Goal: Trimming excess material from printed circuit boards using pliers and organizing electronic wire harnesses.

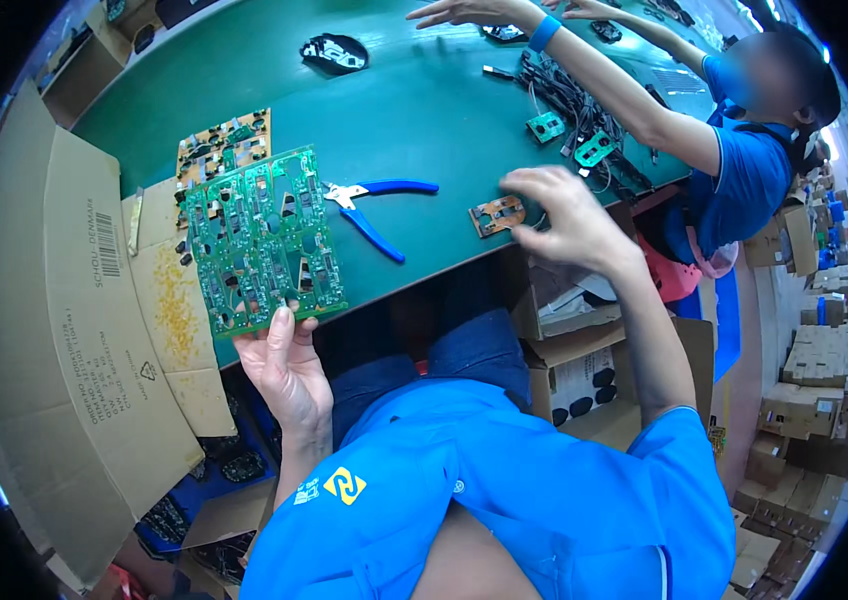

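My left hand [289, 372] grips the lower edge of a green circuit board panel [266, 240], thumb on the front, holding it tilted up over the table's near edge. Behind it lies a brown circuit board panel [224, 145], partly hidden. My right hand [566, 220] hovers with fingers apart beside a small brown circuit board [497, 215] on the table; nothing shows in its grasp. Between my hands rests a pair of blue-handled pliers [374, 205], handles spread, jaws close to the green panel.
The green table [414, 110] bears black cables [569, 95] with small green boards at the right. A co-worker [754, 140] reaches across the far side. A dark oval part [334, 53] lies at the back. Cardboard [74, 290] stands at left; an open box [584, 390] sits below my right arm.
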{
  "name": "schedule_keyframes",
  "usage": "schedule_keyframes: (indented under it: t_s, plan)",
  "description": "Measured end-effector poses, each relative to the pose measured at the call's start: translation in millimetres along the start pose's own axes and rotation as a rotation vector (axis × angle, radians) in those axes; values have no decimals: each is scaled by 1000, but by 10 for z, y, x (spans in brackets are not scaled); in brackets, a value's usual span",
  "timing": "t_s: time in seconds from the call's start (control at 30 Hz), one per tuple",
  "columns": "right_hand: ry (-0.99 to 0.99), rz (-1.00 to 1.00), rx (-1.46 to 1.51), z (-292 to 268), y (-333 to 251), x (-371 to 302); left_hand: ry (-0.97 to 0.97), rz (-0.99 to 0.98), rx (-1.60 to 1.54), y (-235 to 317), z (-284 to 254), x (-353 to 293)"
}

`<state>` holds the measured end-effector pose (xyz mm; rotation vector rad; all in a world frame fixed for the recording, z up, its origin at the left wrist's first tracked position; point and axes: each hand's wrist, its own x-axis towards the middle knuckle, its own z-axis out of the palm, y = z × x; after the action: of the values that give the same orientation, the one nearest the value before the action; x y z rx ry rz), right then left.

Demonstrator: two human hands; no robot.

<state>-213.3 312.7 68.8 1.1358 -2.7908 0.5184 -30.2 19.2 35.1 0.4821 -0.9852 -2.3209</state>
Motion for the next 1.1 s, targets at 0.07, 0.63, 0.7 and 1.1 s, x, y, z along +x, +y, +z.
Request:
schedule_keyframes:
  t_s: [0.07, 0.63, 0.7, 1.1]
  plan:
    - [-24, -18, -17, -7, -55, -34, -1, -19, -9, -29, -8, 7]
    - [33, -36, 111, -633, -257, 438, -48, 3, -9, -142, -83, 155]
    - [-69, -22, -71, -360, -227, 364, -53, 2, -12, -147, -92, 160]
    - [-314, 348, 198, -169, -276, 327, -86, -16, -9, -126, -104, 156]
